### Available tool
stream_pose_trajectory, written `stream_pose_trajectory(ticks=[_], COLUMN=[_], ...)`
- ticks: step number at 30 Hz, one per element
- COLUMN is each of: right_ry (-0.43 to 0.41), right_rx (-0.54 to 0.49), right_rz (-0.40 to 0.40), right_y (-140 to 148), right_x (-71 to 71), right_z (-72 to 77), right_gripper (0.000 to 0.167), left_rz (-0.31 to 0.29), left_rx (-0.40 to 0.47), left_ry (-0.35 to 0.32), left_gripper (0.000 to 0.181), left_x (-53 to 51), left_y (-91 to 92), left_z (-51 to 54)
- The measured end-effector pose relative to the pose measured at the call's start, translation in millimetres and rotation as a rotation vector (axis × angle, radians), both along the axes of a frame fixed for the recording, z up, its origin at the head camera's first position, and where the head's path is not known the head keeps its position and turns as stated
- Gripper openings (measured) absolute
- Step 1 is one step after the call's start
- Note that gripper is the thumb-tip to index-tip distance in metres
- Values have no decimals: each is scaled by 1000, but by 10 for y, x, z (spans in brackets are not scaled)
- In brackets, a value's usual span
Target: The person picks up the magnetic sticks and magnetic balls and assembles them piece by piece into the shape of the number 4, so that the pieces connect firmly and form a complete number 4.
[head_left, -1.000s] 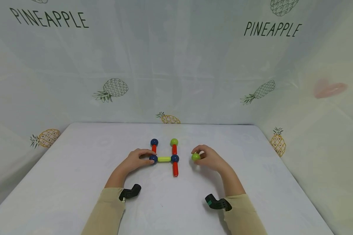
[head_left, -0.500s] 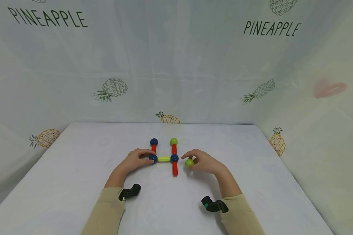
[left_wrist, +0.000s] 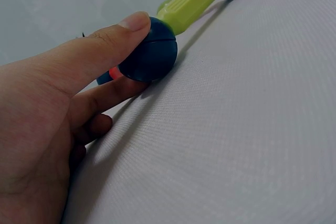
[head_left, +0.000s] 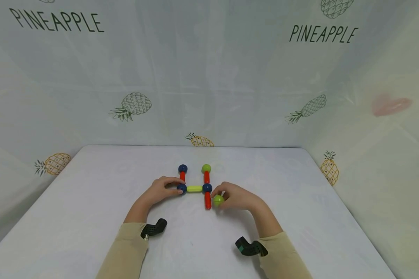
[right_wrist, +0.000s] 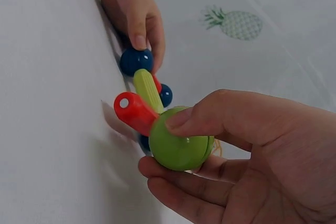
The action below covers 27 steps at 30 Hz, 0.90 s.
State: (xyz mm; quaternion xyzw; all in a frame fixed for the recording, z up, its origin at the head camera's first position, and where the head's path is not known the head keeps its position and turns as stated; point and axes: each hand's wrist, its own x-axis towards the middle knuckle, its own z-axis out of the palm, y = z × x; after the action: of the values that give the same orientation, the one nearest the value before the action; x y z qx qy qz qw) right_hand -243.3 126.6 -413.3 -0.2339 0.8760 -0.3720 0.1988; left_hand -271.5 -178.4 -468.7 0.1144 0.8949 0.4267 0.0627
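My left hand (head_left: 162,190) pinches the near-left blue ball (left_wrist: 152,53) of a ball-and-rod frame between thumb and finger. A ribbed yellow-green rod (head_left: 194,189) joins that ball to another blue ball (head_left: 207,188). From this second ball a red rod (head_left: 208,200) points toward me; its free end shows a pale round spot in the right wrist view. My right hand (head_left: 238,196) holds a loose green ball (right_wrist: 181,140) between thumb and fingers, just right of that red rod. Whether ball and rod touch cannot be told.
Two more red rods run to the back of the frame, one ending in a blue ball (head_left: 183,168), the other in a green ball (head_left: 206,168). The white table (head_left: 90,240) meets a pineapple-print curtain (head_left: 209,77) behind.
My right hand has carried the green ball left and toward me, up beside the near red rod. The left hand keeps its grip on the blue ball, and the frame stays put.
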Motion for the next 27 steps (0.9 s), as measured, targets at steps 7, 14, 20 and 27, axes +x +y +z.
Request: stream_pose_trajectory(ticks=[7, 14, 20, 27], right_ry=[8, -2, -13, -42], right_rx=[10, 13, 53, 52], right_rz=[52, 87, 110, 132], right_y=[-78, -136, -167, -184], right_x=[8, 38, 68, 84], right_z=[-16, 5, 21, 16], right_gripper=[25, 23, 20, 20], left_rz=[4, 5, -1, -16], left_rx=[6, 2, 1, 5], left_ry=[1, -1, 9, 19], left_gripper=[36, 36, 35, 36], left_x=[3, 2, 2, 4], left_y=[-4, -9, -9, -8], left_z=[-2, -6, -5, 0])
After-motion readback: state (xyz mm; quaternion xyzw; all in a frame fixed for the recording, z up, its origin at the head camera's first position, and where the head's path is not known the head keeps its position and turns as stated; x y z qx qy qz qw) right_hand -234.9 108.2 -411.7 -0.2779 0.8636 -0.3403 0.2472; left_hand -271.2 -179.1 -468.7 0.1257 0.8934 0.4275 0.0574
